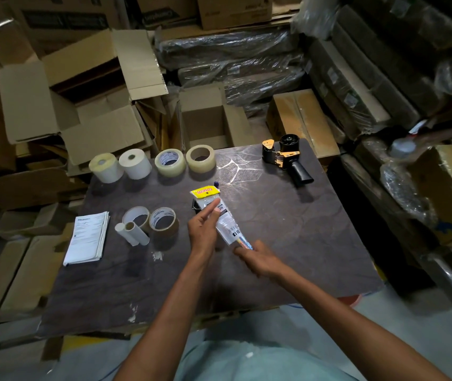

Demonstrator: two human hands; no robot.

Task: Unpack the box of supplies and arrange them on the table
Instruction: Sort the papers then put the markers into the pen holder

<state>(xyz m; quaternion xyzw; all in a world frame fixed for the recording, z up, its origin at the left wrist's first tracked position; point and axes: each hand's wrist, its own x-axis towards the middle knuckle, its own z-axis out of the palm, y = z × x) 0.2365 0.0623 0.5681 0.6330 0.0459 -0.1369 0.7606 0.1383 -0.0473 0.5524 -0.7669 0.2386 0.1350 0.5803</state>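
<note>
A clear plastic packet with a yellow header card [220, 215] lies slanted over the middle of the dark table [301, 243]. My left hand [204, 229] holds the packet's upper half with fingers curled round its side. My right hand [257, 258] pinches the packet's lower end. A small dark object under the packet is mostly hidden. Two white label rolls [121, 165] and two clear tape rolls [185, 160] stand along the far edge. A black and orange tape dispenser [285, 158] lies at the far right.
A stack of printed papers [87, 237] lies at the left, beside two more tape rolls [153, 221] and two cardboard tubes [132, 232]. An open cardboard box [205, 119] stands behind the table. Stacked cartons and wrapped bundles crowd every side.
</note>
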